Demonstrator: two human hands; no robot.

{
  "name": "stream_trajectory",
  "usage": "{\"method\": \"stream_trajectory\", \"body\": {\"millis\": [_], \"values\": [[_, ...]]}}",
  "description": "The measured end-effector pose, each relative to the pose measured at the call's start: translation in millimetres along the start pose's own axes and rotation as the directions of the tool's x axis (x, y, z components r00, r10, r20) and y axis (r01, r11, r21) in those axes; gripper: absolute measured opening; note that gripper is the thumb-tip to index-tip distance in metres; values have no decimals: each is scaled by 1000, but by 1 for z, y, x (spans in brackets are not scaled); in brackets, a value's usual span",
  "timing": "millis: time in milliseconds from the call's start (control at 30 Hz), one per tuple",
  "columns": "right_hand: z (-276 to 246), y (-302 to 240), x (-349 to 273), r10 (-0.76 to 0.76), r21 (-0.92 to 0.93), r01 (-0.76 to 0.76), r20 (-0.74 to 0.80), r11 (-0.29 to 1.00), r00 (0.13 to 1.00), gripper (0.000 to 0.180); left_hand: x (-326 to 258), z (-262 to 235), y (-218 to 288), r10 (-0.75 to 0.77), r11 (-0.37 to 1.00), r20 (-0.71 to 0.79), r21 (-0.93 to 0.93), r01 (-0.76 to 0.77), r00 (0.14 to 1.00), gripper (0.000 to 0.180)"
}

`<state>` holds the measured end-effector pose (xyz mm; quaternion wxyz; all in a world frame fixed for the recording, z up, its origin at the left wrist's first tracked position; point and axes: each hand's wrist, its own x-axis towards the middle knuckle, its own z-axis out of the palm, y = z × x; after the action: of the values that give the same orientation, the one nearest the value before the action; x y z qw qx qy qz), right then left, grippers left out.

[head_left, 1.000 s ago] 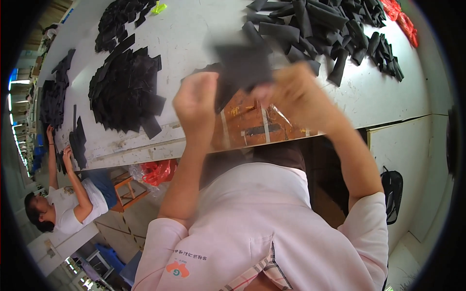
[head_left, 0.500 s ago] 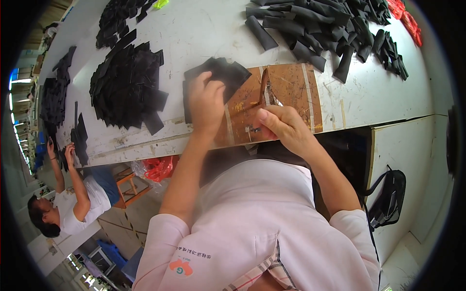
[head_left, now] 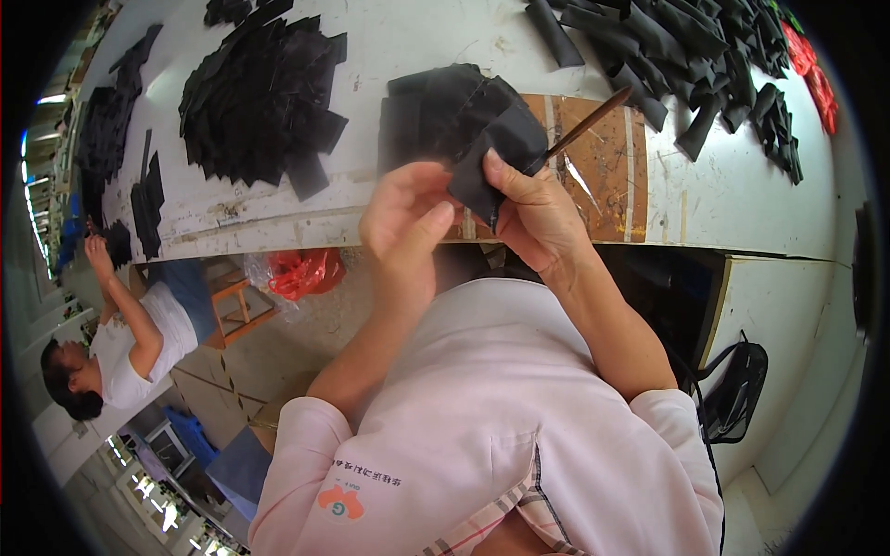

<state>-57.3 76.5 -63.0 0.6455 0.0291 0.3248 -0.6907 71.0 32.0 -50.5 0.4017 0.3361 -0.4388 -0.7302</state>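
A small black fabric piece (head_left: pixel 480 176) is pinched between the thumb and fingers of my right hand (head_left: pixel 542 218). A slim brown rod (head_left: pixel 591 120) juts up and to the right from behind the fabric, beside the right fingers; its lower end is hidden. My left hand (head_left: pixel 403 218) is at the fabric's left edge, slightly blurred, thumb and fingers apart and half curled. I cannot make out whether its fingertips touch the cloth. Just beyond both hands lies a loose stack of black fabric pieces (head_left: pixel 436 107), partly over a worn brown board (head_left: pixel 607 176).
A big black fabric pile (head_left: pixel 255 107) lies on the white table (head_left: pixel 408 37) at the left. Rolled black pieces (head_left: pixel 681 42) are heaped far right, beside a red bag (head_left: pixel 811 79). A co-worker (head_left: pixel 148 324) works at the far left. A black bag (head_left: pixel 737 389) hangs at right.
My left hand has left the fabric stack and come back toward my right hand. The right hand now grips a black fabric piece, and the rod leans farther right. The view has shifted slightly.
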Motion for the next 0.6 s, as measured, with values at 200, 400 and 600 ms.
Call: {"method": "stream_trajectory", "body": {"millis": [200,400,600], "values": [[5,6,-3,-82,-93,79,-37,993,996,19,-6,6,0,-26,1000,130,8,25,991,28],[7,9,-3,-184,-205,165,-78,965,980,20,-9,12,1,-28,999,77,34,26,997,24],[5,9,1,-241,-191,229,-47,955,969,21,-9,16,0,-59,998,19,37,58,998,20]]}}
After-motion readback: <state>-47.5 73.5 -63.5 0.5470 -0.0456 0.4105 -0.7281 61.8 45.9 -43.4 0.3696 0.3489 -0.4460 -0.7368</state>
